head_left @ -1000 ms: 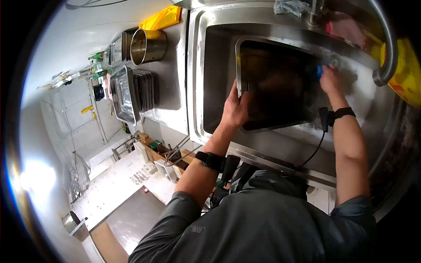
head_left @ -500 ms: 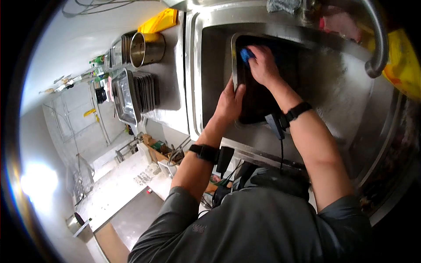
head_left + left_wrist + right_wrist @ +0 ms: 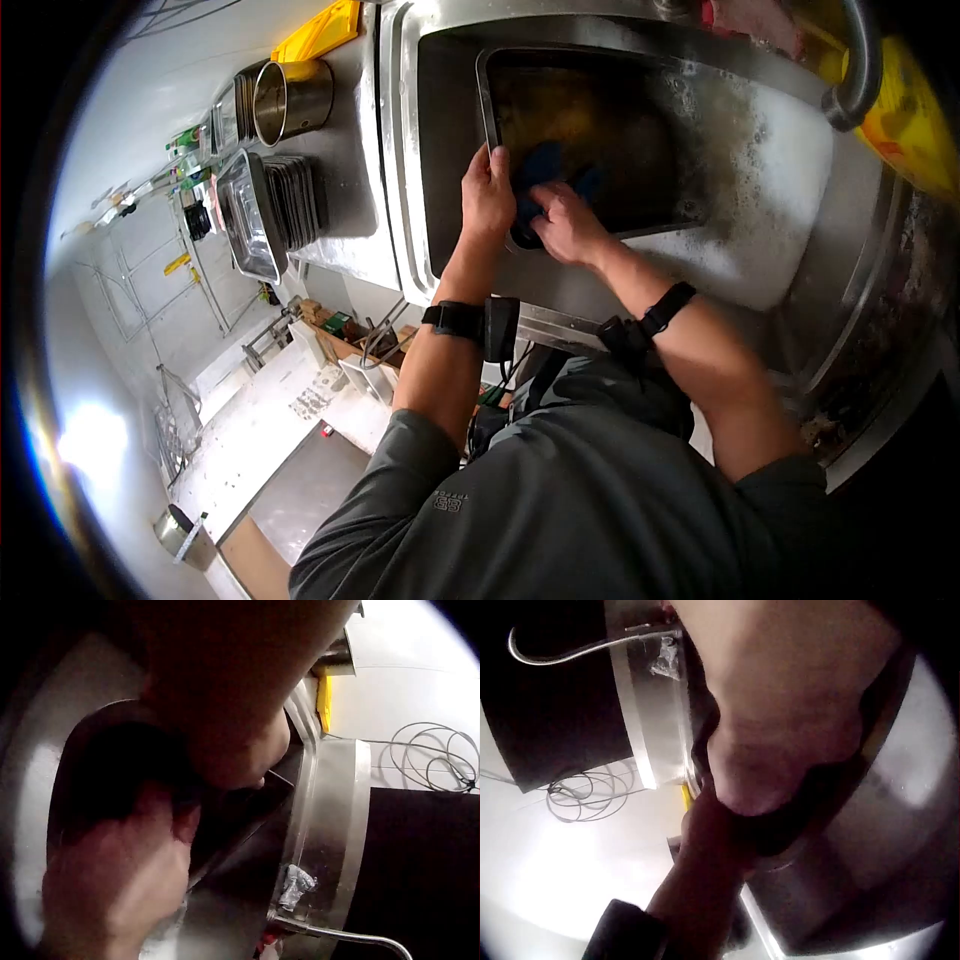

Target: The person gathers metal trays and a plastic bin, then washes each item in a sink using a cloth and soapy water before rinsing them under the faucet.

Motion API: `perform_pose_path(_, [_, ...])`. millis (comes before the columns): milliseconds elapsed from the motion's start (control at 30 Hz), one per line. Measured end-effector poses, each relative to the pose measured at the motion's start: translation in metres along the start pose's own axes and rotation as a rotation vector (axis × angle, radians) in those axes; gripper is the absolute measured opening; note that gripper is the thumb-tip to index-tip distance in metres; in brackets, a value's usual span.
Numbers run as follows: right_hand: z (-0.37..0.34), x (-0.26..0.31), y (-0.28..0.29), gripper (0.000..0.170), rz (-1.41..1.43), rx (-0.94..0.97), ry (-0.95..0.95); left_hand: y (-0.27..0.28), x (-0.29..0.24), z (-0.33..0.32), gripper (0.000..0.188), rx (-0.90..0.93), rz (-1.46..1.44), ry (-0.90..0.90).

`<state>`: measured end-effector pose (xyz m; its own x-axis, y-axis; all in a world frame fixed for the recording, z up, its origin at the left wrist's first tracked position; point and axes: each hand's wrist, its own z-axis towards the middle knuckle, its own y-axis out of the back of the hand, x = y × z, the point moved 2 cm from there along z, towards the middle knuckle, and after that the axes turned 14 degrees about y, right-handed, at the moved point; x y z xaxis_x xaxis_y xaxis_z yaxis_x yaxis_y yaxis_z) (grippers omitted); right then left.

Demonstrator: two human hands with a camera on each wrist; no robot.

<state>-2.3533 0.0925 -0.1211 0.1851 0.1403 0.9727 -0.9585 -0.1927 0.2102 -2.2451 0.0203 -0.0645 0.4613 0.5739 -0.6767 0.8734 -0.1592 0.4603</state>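
A dark rectangular baking tray lies tilted in the sink, its right end at the suds. My left hand grips the tray's left rim, thumb over the edge. Just right of it, my right hand holds a blue scrubbing cloth against the tray's inside, near the lower left corner. The cloth is partly hidden by the fingers. In the left wrist view the right hand works close to the left one, over the dark tray.
Foamy water fills the right part of the steel sink. A curved faucet and a yellow bag stand at the right. On the left counter are stacked trays and a steel pot.
My right hand has swept the cloth from the tray's right side to its upper left, then down to the lower left corner. The left hand keeps its grip; the view has shifted.
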Motion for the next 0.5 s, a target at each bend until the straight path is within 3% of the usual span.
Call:
perform_pose_path(33, [-0.005,0.003,0.004,0.034,-0.07,0.183,0.027,0.002,-0.002,-0.001,0.035,-0.026,0.157,0.057])
perform_pose_path(67, [-0.011,0.006,0.012,0.035,-0.126,0.272,0.062,0.0,0.002,0.001,0.036,-0.058,0.106,-0.026])
perform_pose_path(167, [-0.009,-0.008,0.033,0.031,-0.145,0.423,0.042,-0.003,0.008,0.002,0.036,-0.089,0.206,-0.009])
perform_pose_path(200, [-0.016,-0.017,0.038,0.03,-0.203,0.41,0.0,-0.005,0.009,0.002,0.036,-0.082,0.21,-0.014])
perform_pose_path(267, [-0.026,-0.047,0.051,0.039,-0.325,0.554,-0.317,-0.005,0.007,-0.002,0.037,-0.117,0.09,-0.007])
perform_pose_path(300, [-0.036,-0.06,0.061,0.04,-0.408,0.525,-0.365,-0.005,0.003,-0.004,0.037,-0.115,0.091,-0.012])
perform_pose_path(333, [-0.039,-0.07,0.067,0.039,-0.339,0.333,-0.509,-0.005,-0.008,-0.009,0.037,-0.102,0.108,0.012])
perform_pose_path(367, [-0.041,-0.075,0.064,0.039,-0.338,0.333,-0.508,-0.004,-0.013,-0.012,0.037,-0.092,0.125,0.037])
perform_pose_path(433, [-0.041,-0.071,0.068,0.038,-0.16,-0.068,-0.647,-0.007,-0.012,-0.01,0.033,-0.081,0.122,0.011])
perform_pose_path(500, [-0.027,-0.027,0.047,0.046,-0.186,-0.296,-0.238,-0.013,-0.006,-0.01,0.031,-0.026,0.218,0.126])
